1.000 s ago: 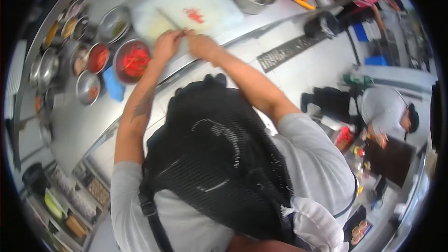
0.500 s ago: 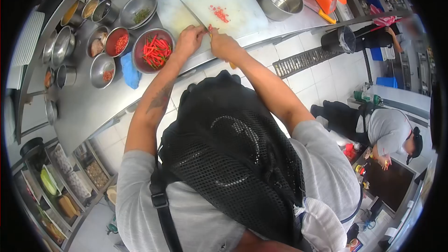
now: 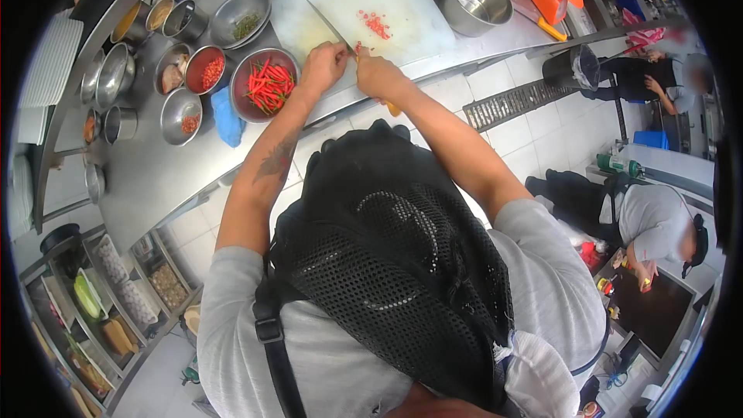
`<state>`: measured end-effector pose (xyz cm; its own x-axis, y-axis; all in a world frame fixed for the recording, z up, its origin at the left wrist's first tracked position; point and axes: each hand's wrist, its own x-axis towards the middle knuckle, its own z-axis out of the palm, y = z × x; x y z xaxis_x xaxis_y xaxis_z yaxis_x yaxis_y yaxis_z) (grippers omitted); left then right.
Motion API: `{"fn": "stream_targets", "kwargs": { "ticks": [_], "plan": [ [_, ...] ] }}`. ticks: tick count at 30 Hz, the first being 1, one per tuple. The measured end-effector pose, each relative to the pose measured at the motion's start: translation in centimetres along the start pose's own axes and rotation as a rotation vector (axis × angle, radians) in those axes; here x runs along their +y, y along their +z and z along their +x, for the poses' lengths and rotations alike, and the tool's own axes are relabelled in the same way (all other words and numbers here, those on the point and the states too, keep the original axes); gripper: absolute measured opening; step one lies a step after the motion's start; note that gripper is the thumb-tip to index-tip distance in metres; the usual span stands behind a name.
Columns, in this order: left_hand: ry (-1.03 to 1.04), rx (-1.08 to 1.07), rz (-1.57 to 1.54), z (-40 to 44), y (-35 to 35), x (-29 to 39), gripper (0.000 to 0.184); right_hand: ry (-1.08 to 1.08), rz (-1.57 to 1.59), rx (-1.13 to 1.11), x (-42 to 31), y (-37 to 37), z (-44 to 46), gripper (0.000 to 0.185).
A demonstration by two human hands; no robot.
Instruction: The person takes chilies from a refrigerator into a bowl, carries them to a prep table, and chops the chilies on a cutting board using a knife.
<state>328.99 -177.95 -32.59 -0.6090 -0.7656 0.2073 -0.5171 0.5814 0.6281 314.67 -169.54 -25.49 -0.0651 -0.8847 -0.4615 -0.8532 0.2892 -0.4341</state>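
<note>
My right hand [image 3: 381, 77] is wrapped round the handle of a kitchen knife [image 3: 329, 23]; the yellow handle end shows below my fist. Its long blade points away to the upper left over a white cutting board [image 3: 422, 31]. Beside the blade, at the board's near edge, my left hand [image 3: 325, 67] is closed with fingers curled; what they hold is hidden. Small red chili pieces lie next to the blade by my right hand. Further in on the board is a loose pile of chopped red chili [image 3: 375, 25]. A bowl of whole red chilies [image 3: 269, 85] stands left of my left forearm.
A blue cloth [image 3: 227, 118] lies beside the chili bowl. Steel bowls, one with chopped chili [image 3: 213, 73], crowd the counter's left. A steel pot [image 3: 477, 2] and an orange scale [image 3: 547, 0] stand right. A co-worker [image 3: 654, 220] bends over a counter at right; another person [image 3: 665, 81] stands behind.
The whole view has shifted slightly, so the counter appears a little further right. Both hands stay by the knife at the board's edge. More of the person at far right has come into view.
</note>
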Motion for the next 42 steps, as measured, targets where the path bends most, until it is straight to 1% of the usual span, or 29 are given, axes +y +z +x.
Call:
{"fn": "stream_targets", "kwargs": {
  "ticks": [1, 3, 4, 6, 10, 12, 13, 15, 16, 18, 19, 21, 22, 24, 25, 26, 27, 29, 30, 31, 32, 34, 35, 36, 37, 38, 39, 41, 42],
  "plan": [
    [0.0, -0.002, -0.001, -0.4, 0.2, 0.0, 0.014, 0.002, 0.001, -0.001, 0.0, 0.1, -0.2, 0.059],
    [0.015, 0.016, 0.071, -0.1, 0.1, 0.0, 0.014, 0.012, 0.158, 0.014, -0.1, -0.4, 0.0, 0.05],
    [0.025, 0.004, 0.069, -0.6, 0.1, 0.3, 0.014, 0.022, 0.168, 0.019, 0.2, 0.2, -0.1, 0.05],
    [-0.064, -0.017, 0.001, -0.2, -0.3, 0.7, 0.018, -0.019, 0.141, 0.037, 0.6, 0.1, 0.7, 0.052],
    [-0.048, -0.013, 0.017, -0.2, -0.3, 0.0, 0.019, -0.019, 0.141, 0.007, -0.9, -1.4, -0.7, 0.051],
    [-0.013, 0.009, 0.016, -0.3, 0.1, -0.3, 0.016, 0.071, 0.114, -0.054, -1.7, -1.8, -1.5, 0.052],
    [-0.011, 0.013, 0.017, -0.2, -0.1, 0.1, 0.016, 0.068, 0.112, -0.051, -1.3, -1.5, -1.0, 0.052],
    [-0.054, -0.004, 0.034, -0.4, -0.6, 1.0, 0.015, -0.005, 0.119, 0.04, 0.0, -0.1, 0.4, 0.051],
    [-0.056, -0.002, 0.036, -0.3, -0.5, 0.8, 0.015, -0.009, 0.118, 0.039, -0.3, -0.7, 0.1, 0.051],
    [-0.026, 0.021, 0.027, -0.3, 0.0, 0.2, 0.015, 0.032, 0.114, -0.094, -1.4, -2.6, -1.6, 0.066],
    [-0.025, 0.024, 0.027, -0.2, 0.0, 0.2, 0.015, 0.031, 0.112, -0.092, -1.2, -1.9, -1.3, 0.066],
    [-0.056, -0.004, 0.045, -0.2, -0.1, 0.2, 0.012, 0.056, 0.244, -0.028, -0.5, 0.2, -0.5, 0.061],
    [-0.06, 0.001, 0.054, 0.1, -0.3, 0.1, 0.012, 0.045, 0.246, -0.03, -0.6, 0.0, -0.3, 0.061],
    [-0.023, -0.03, 0.051, 0.7, -0.9, -0.3, 0.01, 0.051, 0.286, -0.039, 0.0, -0.7, -0.4, 0.054],
    [-0.017, -0.027, 0.074, 1.4, -2.5, -0.3, 0.01, -0.001, 0.212, -0.009, 1.2, -0.4, 0.6, 0.052],
    [-0.016, 0.079, 0.096, 2.2, -4.7, -0.2, 0.009, -0.056, 0.139, 0.018, 2.5, 0.0, 1.4, 0.049],
    [-0.018, 0.183, 0.124, 2.5, -7.0, -0.3, 0.009, -0.034, 0.19, 0.031, 3.2, -0.2, 1.1, 0.047],
    [-0.102, 0.304, 0.253, 3.8, -12.4, -3.3, 0.012, 0.021, 0.282, 0.051, 3.8, -0.8, 0.7, 0.045],
    [-0.157, 0.316, 0.285, 4.2, -14.6, -5.5, 0.014, 0.061, 0.321, 0.061, 3.6, -1.1, 0.4, 0.045],
    [-0.211, 0.325, 0.314, 4.5, -16.5, -7.8, 0.016, 0.049, 0.349, 0.049, 3.0, -1.6, 0.3, 0.045],
    [-0.216, 0.308, 0.339, 4.0, -18.0, -9.8, 0.016, 0.074, 0.311, 0.033, 2.5, -2.1, 0.2, 0.045],
    [-0.131, 0.369, 0.362, 3.6, -19.9, -12.6, 0.02, 0.09, 0.276, 0.023, 2.8, -1.7, 1.0, 0.046],
    [-0.123, 0.369, 0.368, 3.6, -20.4, -11.3, 0.02, -0.002, 0.16, 0.14, 3.4, -0.9, 1.8, 0.048],
    [-0.198, 0.301, 0.324, 2.8, -20.2, -10.0, 0.02, -0.088, 0.039, 0.253, 4.2, -0.2, 2.6, 0.05],
    [-0.278, 0.229, 0.274, 1.6, -19.7, -8.0, 0.021, -0.083, 0.039, 0.25, 4.1, -0.3, 2.0, 0.05],
    [-0.328, 0.093, 0.122, 0.3, -19.1, -5.2, 0.02, -0.086, 0.11, 0.211, 3.3, -0.5, 0.6, 0.05],
    [-0.332, 0.091, 0.114, -1.1, -17.8, -4.4, 0.02, -0.091, 0.178, 0.173, 2.8, -0.7, -0.4, 0.05],
    [-0.23, -0.189, 0.266, -3.1, -15.2, -4.0, 0.015, -0.061, 0.15, 0.146, 3.2, 0.9, -0.6, 0.05],
    [-0.23, -0.181, 0.26, -3.5, -14.2, -4.1, 0.015, -0.037, 0.129, 0.126, 3.4, 1.3, -0.2, 0.05]
  ]
}}
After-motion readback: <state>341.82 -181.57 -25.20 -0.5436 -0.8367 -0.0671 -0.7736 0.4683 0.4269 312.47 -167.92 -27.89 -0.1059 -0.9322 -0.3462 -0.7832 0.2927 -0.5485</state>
